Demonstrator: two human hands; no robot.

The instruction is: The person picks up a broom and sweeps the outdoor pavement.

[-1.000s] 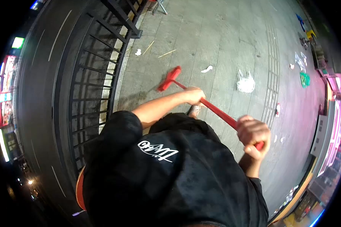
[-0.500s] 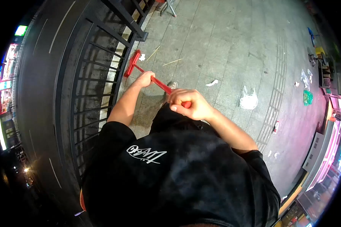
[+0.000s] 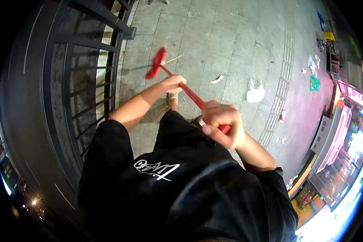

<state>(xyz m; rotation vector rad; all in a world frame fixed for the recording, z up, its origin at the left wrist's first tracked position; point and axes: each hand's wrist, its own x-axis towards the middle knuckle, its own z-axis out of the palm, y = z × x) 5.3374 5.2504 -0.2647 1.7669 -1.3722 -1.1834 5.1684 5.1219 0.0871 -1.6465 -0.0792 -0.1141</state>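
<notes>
A red broom (image 3: 193, 96) slants across the view, its red head (image 3: 157, 63) low over the grey paving at upper left and slightly blurred. My left hand (image 3: 174, 84) is wrapped round the handle nearer the head. Around the top end of the handle, my right hand (image 3: 222, 124) is closed, with the red tip showing below the fingers. A thin stick (image 3: 173, 59) lies on the paving beside the broom head. To the right of it is a white scrap (image 3: 217, 79). Whether the bristles touch the ground cannot be made out.
A black metal fence (image 3: 88, 44) runs along the left, with a road beyond. On the paving at right lie a white plastic bag (image 3: 255, 91), a green bag (image 3: 314, 84), a bottle (image 3: 282, 115) and other litter. Lit stalls stand at far right.
The broom head first swung left to the fence beside a white scrap, then came back right, away from the fence. My right hand moved left, then somewhat right again. Both hands kept their hold.
</notes>
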